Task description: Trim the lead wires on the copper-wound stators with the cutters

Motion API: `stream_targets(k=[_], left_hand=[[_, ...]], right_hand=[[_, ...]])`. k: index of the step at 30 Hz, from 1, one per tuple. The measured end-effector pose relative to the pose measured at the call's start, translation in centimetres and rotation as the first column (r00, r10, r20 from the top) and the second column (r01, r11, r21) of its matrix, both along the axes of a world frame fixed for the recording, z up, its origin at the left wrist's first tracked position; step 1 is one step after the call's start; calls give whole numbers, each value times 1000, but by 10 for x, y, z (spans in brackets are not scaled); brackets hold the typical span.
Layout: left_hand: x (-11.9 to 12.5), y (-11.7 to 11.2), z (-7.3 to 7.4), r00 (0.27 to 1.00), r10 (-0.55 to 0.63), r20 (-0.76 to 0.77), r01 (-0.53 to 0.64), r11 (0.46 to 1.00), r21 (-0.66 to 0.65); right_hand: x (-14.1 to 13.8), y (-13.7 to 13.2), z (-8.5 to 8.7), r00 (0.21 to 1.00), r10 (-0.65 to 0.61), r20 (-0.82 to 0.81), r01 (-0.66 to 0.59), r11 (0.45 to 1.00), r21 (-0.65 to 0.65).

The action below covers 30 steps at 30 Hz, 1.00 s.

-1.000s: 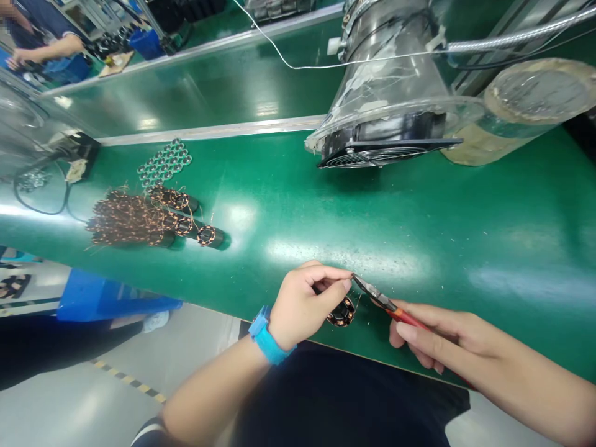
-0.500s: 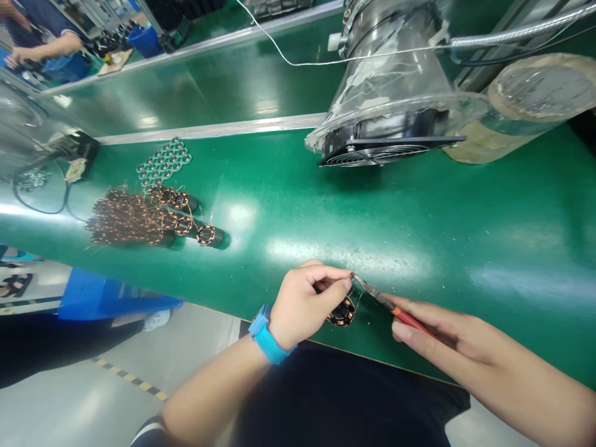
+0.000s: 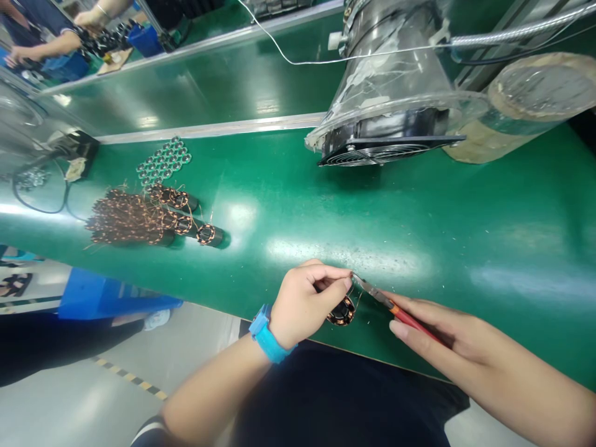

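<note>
My left hand (image 3: 307, 298), with a blue watch on its wrist, is closed around a motor stator (image 3: 343, 312) with copper windings. Its thumb and index finger pinch together beside the stator, and the palm side of the hand is hidden. A thin wire stands out from the stator's right side. In my right hand (image 3: 437, 326) is a pair of red-handled pliers (image 3: 412, 320). Their narrow metal jaws point left and reach the tips of my left thumb and index finger. Whether the jaws touch the wire there is too small to tell.
Many wound stators (image 3: 125, 217) stand clustered on the green bench (image 3: 261, 180), near a patch of small round metal parts (image 3: 165, 162). A fan (image 3: 386, 151) under a clear hood hangs at the back, beside a wrapped cylinder (image 3: 526, 105). Blue bins (image 3: 102, 295) sit below left.
The pliers and my right fingers have shifted very slightly, with the handles a bit more spread. My left hand stays in place. Another person's forearm has come into view at the top left.
</note>
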<state>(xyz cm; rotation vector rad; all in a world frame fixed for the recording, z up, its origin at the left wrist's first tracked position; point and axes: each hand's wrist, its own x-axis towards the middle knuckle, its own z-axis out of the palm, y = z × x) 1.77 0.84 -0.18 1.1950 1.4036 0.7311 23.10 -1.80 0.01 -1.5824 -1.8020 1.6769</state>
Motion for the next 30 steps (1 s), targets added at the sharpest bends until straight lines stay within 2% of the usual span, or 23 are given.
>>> stream_targets(k=[6,9,10,11,13,14,16,17,19,20,23,25,27,28,30], left_hand=[[-1,0,0,1000,-10,-1,10,1000,4],[-2,0,-2,1000,-30,-7,30,1000,-1],[-3,0,-2,999,-42,-6,42,999,-1],[-5,-2,-2,999,-54,-4,54,999,6],[-8,-6,-1,995,-99,-28,101,994,48],[-10,-9,0,988,-137,-69,142,987,79],[-12,-16,1,953,-220,-209,250,959,133],[-12,-19,2,924,-257,-284,307,940,146],[-11,-24,1,881,-289,-375,370,914,165],[-11,-26,0,881,-275,-385,365,913,183],[-21,-25,-3,923,-135,-362,240,935,262],[-41,-21,-6,918,12,-395,125,939,319],[-70,-14,-9,861,156,-483,44,926,376],[-85,-10,-11,818,216,-533,18,916,400],[-110,-6,-16,709,349,-613,-17,877,480]], right_hand=[[5,4,-1,998,-41,-56,38,998,-53],[17,2,-5,956,-211,-203,166,962,-218],[21,1,-7,903,-292,-315,184,926,-330],[25,0,-9,813,-374,-445,152,876,-458],[29,-4,-12,560,-535,-633,-40,746,-665],[29,-5,-14,456,-597,-660,-148,681,-717],[27,-9,-14,359,-674,-646,-255,595,-762],[25,-11,-13,342,-689,-639,-268,581,-769],[21,-13,-12,338,-676,-655,-279,592,-756],[19,-14,-11,350,-669,-656,-272,597,-755],[17,-13,-11,416,-675,-609,-197,587,-785],[18,-13,-11,430,-673,-602,-178,590,-787],[26,-16,-12,440,-624,-645,-173,646,-743],[33,-18,-13,474,-592,-652,-127,687,-715],[51,-28,-19,600,-556,-576,104,768,-632]])
